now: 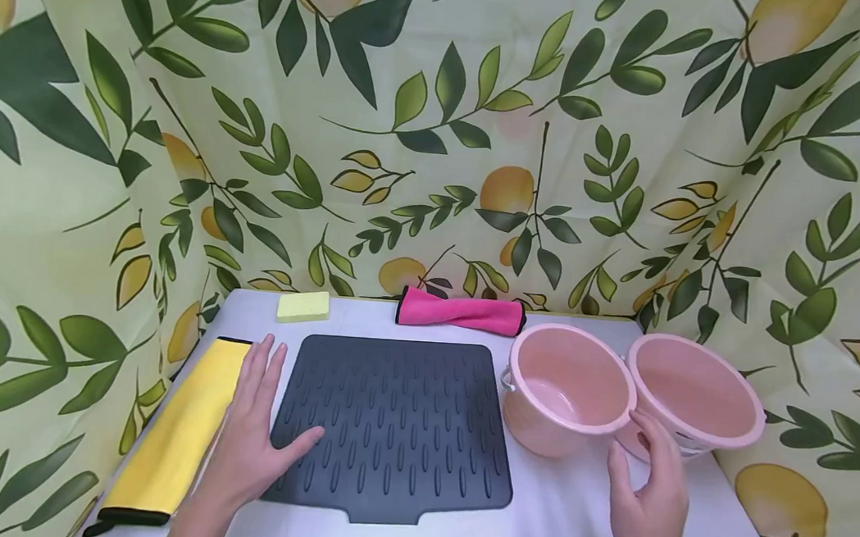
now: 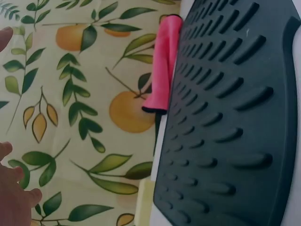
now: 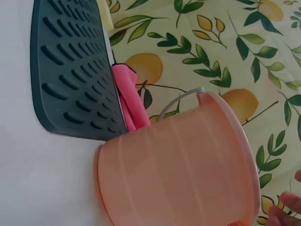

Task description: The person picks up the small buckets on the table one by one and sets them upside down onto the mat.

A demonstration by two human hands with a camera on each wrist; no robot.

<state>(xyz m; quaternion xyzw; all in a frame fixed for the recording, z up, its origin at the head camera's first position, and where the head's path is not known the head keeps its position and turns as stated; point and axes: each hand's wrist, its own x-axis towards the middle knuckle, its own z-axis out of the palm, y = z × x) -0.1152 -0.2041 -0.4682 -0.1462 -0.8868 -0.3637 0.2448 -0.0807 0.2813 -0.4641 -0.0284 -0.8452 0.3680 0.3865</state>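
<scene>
My left hand (image 1: 245, 446) is spread with thumb apart, between a folded yellow cloth (image 1: 176, 430) and the left edge of a dark ridged mat (image 1: 394, 418), gripping nothing. My right hand (image 1: 648, 499) has loosely bent fingers and holds nothing. It hovers in front of two pink buckets, the nearer one (image 1: 538, 427) and the right one (image 1: 696, 387); whether a fingertip touches a rim I cannot tell. In the right wrist view, the fingertips (image 3: 284, 209) show beside the rim of the nearer bucket (image 3: 174, 174). The left wrist view catches part of the left hand (image 2: 14, 193) at its edge.
A pale yellow sponge (image 1: 304, 307) lies at the back left of the white table (image 1: 555, 514). Behind the mat is a rolled pink cloth (image 1: 460, 312) with black edging. Leaf-and-fruit patterned fabric (image 1: 435, 178) encloses the back and sides.
</scene>
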